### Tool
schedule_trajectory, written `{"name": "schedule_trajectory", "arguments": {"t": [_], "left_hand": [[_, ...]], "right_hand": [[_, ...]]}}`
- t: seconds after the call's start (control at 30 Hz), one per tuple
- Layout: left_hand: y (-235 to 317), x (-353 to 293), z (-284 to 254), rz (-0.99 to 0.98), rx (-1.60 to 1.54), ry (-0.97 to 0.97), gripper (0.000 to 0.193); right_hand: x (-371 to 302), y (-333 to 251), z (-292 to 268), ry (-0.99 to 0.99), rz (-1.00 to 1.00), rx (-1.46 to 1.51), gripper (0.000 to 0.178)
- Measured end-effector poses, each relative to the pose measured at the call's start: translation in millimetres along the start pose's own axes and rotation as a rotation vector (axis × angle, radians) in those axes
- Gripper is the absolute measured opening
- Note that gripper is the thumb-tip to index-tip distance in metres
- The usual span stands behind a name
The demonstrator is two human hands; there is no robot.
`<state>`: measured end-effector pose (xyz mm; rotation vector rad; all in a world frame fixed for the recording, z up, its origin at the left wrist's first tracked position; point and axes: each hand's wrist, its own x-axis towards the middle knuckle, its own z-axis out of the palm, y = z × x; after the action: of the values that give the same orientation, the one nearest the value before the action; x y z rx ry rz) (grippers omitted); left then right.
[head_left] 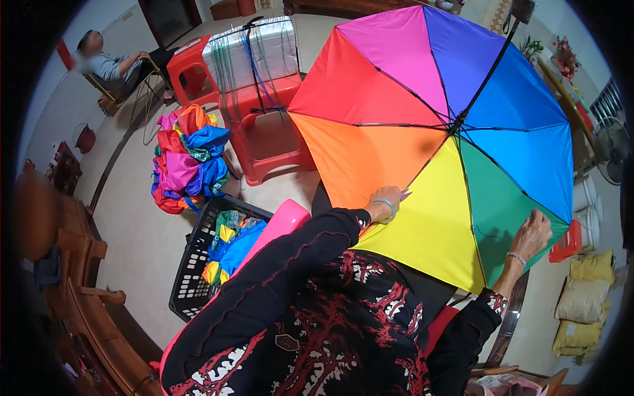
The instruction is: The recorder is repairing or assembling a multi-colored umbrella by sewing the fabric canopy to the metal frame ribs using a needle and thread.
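Note:
An open rainbow umbrella (429, 158) lies tilted before me, its inside with black ribs and shaft facing me. My left hand (386, 203) is closed at its lower edge, gripping where the orange and yellow panels meet. A small purplish pointed bit (405, 195) shows beside those fingers; its kind is unclear. Over the green panel (492, 198), my right hand (530, 237) is closed in a pinch, near the umbrella's right edge. What it pinches is too small to make out. A thin dark line, perhaps thread, shows on the green cloth left of it.
Left of me stands a black plastic crate (191, 277) with colourful folded cloth, below a heap of rainbow fabric (188, 158). Red stools (274, 142) hold a silver box (257, 53) draped with threads. A person (112, 66) sits far left. Yellowish bags (584, 303) lie right.

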<state>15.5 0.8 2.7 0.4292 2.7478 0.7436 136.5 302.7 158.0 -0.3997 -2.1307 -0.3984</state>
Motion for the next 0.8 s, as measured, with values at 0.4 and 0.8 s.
{"name": "schedule_trajectory", "arguments": {"t": [0.4, 0.8], "left_hand": [[9, -6, -5, -0.264, -0.148, 0.008, 0.023], [-57, 52, 30, -0.08, 0.033, -0.238, 0.021]], "right_hand": [[-65, -170, 62, -0.737, 0.941, 1.509, 0.006], [-122, -210, 97, -0.683, 0.378, 1.103, 0.014]]}}
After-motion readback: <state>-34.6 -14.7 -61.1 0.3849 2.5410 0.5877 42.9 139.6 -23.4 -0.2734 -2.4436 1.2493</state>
